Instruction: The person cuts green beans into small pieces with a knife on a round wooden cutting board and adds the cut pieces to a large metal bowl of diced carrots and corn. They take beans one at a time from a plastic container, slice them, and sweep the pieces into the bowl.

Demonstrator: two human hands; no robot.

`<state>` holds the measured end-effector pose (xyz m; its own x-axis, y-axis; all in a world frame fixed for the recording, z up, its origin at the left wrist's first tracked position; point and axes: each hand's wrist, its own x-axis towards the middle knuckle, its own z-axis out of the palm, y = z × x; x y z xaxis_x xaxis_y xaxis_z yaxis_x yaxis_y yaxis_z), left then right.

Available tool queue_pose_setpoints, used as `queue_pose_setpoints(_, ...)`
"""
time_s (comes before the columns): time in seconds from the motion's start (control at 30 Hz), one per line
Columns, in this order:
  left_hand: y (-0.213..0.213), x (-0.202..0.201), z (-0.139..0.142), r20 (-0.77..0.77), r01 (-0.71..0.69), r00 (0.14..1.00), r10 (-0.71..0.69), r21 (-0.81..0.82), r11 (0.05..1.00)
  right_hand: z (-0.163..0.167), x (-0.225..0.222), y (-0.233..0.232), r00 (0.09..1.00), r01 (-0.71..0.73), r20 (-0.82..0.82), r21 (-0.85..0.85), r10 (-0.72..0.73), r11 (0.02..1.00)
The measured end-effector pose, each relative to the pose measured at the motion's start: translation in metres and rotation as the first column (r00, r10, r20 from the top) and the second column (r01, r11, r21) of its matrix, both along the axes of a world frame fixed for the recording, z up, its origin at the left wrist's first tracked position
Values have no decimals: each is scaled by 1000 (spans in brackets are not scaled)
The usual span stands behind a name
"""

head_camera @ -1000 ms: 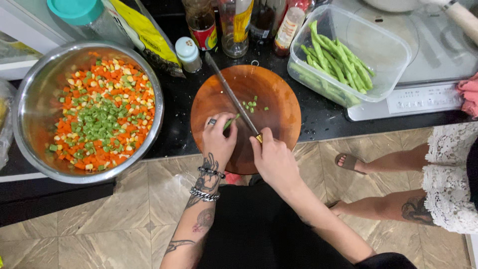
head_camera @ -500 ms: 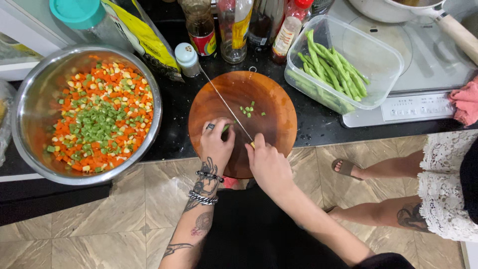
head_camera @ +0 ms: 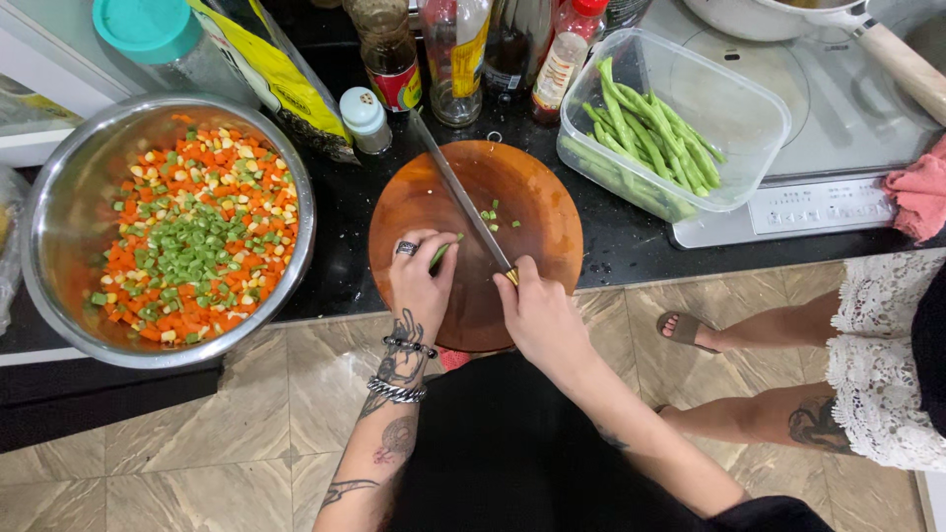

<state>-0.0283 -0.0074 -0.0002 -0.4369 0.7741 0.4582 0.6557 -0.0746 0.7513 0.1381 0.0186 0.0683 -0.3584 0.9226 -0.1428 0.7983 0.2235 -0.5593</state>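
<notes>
A short piece of green bean (head_camera: pixel 440 254) lies on the near left part of a round wooden cutting board (head_camera: pixel 532 212), which sits on the dark table (head_camera: pixel 340 212) with its near edge over the table's rim. The left hand (head_camera: pixel 422 286) pins the bean down, fingers curled over it, a ring on one finger; its grip is closed onto the bean. Just right of the bean, the long blade of a knife (head_camera: pixel 458 192) runs from the far left of the board toward the near right. The right hand (head_camera: pixel 537 313) is clenched around the knife's handle, which it almost wholly hides. A few small cut green bits (head_camera: pixel 493 215) lie on the board just right of the blade.

To the left, well apart from the board, stands a large metal bowl (head_camera: pixel 39 207) filled with chopped orange, green and yellow vegetables (head_camera: pixel 192 241). To the far right of the board a clear plastic tub (head_camera: pixel 729 99) holds whole green beans (head_camera: pixel 645 133); it rests partly on a white induction cooker (head_camera: pixel 818 202). Along the far side stand bottles (head_camera: pixel 389 54), a small white-capped shaker (head_camera: pixel 365 118) and a yellow packet (head_camera: pixel 266 64), close behind the knife's tip. A pink cloth (head_camera: pixel 921 192) lies at the right edge. Another person's legs (head_camera: pixel 778 325) and a white lace hem (head_camera: pixel 887 345) stand on the tiled floor (head_camera: pixel 197 443) at the right.
</notes>
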Motion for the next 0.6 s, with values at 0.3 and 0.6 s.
queue_pose_setpoints(0.3, 2, -2, -2, -4, 2, 1000, -2, 5, 1000, -2, -14, -3, 999, -32, -1, -4, 32, 999)
queue_pose_setpoints(0.6, 4, 0, -4, 13, -37, 999, 38, -9, 999, -3, -4, -14, 986, -70, 153, 33, 64, 997)
